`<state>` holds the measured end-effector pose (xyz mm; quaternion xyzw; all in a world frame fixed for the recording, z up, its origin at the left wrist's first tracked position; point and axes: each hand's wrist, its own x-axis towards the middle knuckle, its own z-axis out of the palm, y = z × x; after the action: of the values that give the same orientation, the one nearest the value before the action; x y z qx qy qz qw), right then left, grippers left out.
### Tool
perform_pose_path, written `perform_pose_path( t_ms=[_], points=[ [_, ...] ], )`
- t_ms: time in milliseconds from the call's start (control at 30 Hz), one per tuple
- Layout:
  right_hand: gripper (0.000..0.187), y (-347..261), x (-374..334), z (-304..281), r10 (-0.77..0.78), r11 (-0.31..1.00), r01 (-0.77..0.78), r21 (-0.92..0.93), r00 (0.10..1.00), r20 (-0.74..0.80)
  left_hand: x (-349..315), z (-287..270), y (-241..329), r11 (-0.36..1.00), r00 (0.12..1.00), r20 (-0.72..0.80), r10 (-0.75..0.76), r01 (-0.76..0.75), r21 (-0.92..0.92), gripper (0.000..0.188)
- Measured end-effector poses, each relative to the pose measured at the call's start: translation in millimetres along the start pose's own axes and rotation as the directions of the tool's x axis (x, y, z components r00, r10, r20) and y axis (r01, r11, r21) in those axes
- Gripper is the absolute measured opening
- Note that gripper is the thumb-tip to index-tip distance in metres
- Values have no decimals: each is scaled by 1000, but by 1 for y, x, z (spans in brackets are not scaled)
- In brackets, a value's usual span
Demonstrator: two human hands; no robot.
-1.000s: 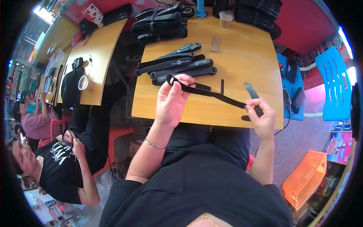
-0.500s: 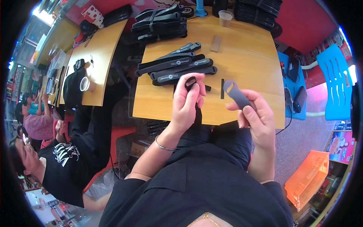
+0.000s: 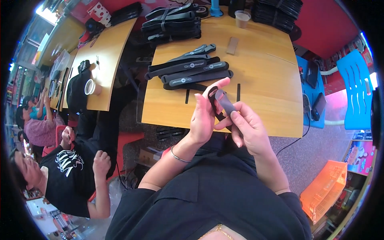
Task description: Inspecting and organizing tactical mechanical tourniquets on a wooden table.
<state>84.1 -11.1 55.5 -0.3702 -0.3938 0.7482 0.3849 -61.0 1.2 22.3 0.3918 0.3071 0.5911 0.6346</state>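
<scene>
My right hand (image 3: pixel 249 130) is closed on a strap, pinching it near its rounded grey end (image 3: pixel 225 101), which has a slot. A black loop (image 3: pixel 213 97) of strap lies against the fingers of my left hand (image 3: pixel 203 120), right beside the grey end. The fingers of that left hand are stretched out and its thumb stands apart. Some black strap hangs below my hands, partly hidden by them. Beyond, a loose pile of similar grey and black straps (image 3: pixel 194 66) with pale printing lies on the table (image 3: pixel 268 94).
Bundled straps (image 3: pixel 172 25) sit at the far left of the table, with a black stack (image 3: pixel 276 15) far right. A plastic cup (image 3: pixel 242 18) and a tan strip (image 3: pixel 232 45) lie between. Another person (image 3: pixel 66 168) sits left; an orange crate (image 3: pixel 326 190) stands right.
My hands have come together, bringing the grey end to the black loop. My left thumb and fingers have opened from their pinch. The person at left has raised a hand.
</scene>
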Motion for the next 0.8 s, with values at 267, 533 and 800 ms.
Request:
perform_pose_path(
  t_ms=[267, 533, 800],
  points=[
    [16, 13, 8, -3, -45, 999, 44, 11, 999, 25, -2, 1, -2, 996, 996, 68, 51, -56, 65, 55],
    [16, 17, 9, -3, -57, 998, 56, -4, 998, -26, -5, 6, 6, 997, 996, 82, -32, 37, -65, 41],
    [13, 17, 9, -2, -49, 998, 46, -49, 996, -68, -6, 11, 7, 995, 995, 67, -73, 77, -60, 31]
  ],
)
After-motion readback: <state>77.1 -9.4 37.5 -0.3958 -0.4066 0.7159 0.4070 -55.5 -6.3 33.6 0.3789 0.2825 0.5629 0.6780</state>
